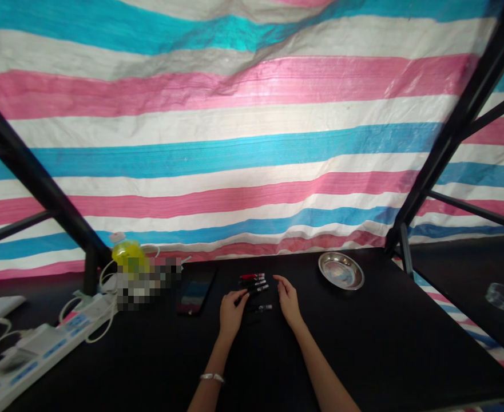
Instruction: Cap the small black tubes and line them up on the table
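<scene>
A small group of marker pens lies on the black table, side by side: a red marker (249, 277) at the far end and black ones nearer me. My left hand (231, 312) has its thumb and fingertips closed at the left end of the nearest black marker (259, 288) in this group. Slightly closer to me, another black marker (264, 308) lies apart, its dark end hard to make out against the table. My right hand (289, 300) hovers just right of the pens, index finger stretched out, holding nothing.
A round metal dish (341, 271) stands to the right. On the left lie a dark phone (197, 293), a white power strip (50, 349) with cables, and a yellow item (129, 256). Black frame posts and a striped sheet (252, 189) border the back.
</scene>
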`<state>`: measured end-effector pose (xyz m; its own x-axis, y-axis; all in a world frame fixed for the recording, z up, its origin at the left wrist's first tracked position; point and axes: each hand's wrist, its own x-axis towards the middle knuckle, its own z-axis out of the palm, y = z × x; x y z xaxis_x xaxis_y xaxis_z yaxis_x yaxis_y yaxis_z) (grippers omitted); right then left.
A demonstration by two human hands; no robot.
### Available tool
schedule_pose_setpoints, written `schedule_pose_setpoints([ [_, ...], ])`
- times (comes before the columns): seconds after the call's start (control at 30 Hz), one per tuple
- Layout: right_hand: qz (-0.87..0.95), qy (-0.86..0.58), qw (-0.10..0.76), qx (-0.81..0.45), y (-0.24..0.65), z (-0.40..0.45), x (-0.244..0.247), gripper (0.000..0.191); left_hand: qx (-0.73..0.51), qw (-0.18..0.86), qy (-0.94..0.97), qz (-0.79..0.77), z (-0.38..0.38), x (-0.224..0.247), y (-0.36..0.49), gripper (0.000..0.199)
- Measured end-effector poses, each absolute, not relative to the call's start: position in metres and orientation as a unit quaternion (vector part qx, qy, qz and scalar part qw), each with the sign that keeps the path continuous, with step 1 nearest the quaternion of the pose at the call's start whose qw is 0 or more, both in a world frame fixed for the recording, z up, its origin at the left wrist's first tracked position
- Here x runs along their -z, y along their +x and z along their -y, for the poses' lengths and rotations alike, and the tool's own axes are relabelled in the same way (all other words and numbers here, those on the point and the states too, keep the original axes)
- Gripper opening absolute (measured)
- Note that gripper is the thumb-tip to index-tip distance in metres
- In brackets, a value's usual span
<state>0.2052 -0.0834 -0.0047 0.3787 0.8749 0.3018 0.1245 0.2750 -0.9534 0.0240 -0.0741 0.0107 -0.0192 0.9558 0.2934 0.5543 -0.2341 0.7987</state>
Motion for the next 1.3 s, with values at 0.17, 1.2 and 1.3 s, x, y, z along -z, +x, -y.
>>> schedule_pose_setpoints([
  [0.17,0.513,-0.546,0.616,-0.244,0.201,0.092,-0.003,0.029,-0.426,0.214,0.666,-0.574,0.075,-0.009,0.023,0.029],
  [1.2,0.646,-0.443,0.583,-0.217,0.182,0.109,-0.016,0.022,-0.447,0.451,0.599,-0.488,0.088,-0.055,0.042,0.039],
  [1.3,0.62,-0.466,0.594,-0.212,0.184,0.107,-0.016,0.026,-0.452,0.41,0.605,-0.511,0.085,-0.05,0.037,0.039],
])
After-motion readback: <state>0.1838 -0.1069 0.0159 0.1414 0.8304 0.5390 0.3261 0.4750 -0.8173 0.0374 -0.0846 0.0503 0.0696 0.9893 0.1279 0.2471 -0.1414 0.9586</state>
